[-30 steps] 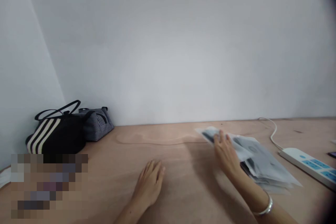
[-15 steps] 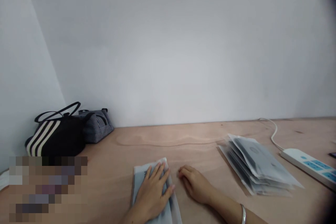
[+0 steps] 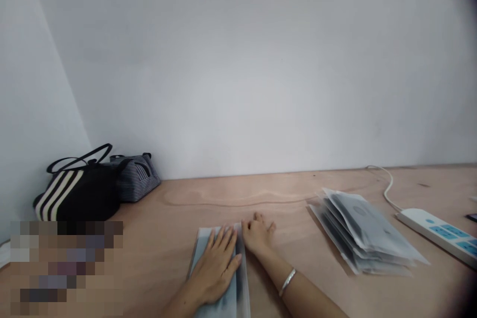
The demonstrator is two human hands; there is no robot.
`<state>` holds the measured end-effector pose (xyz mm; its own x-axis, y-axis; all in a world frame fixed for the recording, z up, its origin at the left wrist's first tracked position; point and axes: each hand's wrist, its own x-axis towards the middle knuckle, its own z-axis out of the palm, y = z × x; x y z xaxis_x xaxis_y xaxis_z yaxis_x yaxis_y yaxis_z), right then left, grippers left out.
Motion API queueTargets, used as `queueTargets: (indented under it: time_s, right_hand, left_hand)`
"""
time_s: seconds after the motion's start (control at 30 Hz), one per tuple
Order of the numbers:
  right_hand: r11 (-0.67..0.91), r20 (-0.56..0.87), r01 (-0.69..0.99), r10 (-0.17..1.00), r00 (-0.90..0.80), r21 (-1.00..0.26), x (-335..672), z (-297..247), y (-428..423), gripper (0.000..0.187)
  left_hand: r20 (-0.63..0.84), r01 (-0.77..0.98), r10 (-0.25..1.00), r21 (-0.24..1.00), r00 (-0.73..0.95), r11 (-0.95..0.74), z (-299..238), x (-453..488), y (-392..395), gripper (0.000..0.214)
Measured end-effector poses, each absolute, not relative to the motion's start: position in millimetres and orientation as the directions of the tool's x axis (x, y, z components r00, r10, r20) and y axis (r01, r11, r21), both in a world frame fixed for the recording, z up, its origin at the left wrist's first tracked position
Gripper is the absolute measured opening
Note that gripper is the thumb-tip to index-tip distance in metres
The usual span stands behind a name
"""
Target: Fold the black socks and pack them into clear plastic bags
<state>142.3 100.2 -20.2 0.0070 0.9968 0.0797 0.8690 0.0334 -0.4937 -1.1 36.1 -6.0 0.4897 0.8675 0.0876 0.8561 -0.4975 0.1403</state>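
A frosted plastic bag (image 3: 244, 288) with something light blue inside lies on the table in front of me. My left hand (image 3: 218, 266) rests flat on its upper part, fingers stretched out and slightly apart. At the bag's far right corner, my right hand (image 3: 258, 234) has its thumb side pinched against the edge, while the other fingers stick out. The exact pinch point is hidden by the hand. A silver bangle (image 3: 287, 281) circles my right wrist.
Several similar frosted bags (image 3: 368, 228) lie in a loose stack on the right. Beyond them is a white power strip (image 3: 439, 233) with a cord (image 3: 389, 189). A black bag (image 3: 85, 194) and a striped pouch (image 3: 139, 179) stand at the back left. A blurred patch covers the lower left.
My right hand has moved left from the bare table to the bag's far right corner. My left hand stays flat on the bag, which now lies straighter.
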Motion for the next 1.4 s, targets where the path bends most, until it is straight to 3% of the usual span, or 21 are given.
queueTargets:
  time_s: [0.4, 0.63, 1.4]
  right_hand:
    - [0.008, 0.052, 0.869, 0.998, 0.021, -0.495, 143.3, -15.5, 80.1, 0.037]
    - [0.096, 0.103, 0.781, 0.994, -0.042, -0.617, 154.7, -21.6, 35.1, 0.03]
    - [0.103, 0.069, 0.756, 0.995, -0.076, -0.646, 157.4, -19.2, 16.4, 0.024]
  left_hand:
    - [-0.007, 0.907, 0.913, 0.117, 0.408, -0.404, -7.7, 3.9, 36.4, 0.055]
    - [-0.015, 0.909, 0.913, 0.102, 0.407, -0.404, -7.1, 4.7, 35.6, 0.055]
    - [0.014, 0.918, 0.926, 0.124, 0.378, -0.377, -6.4, 6.6, 37.0, 0.044]
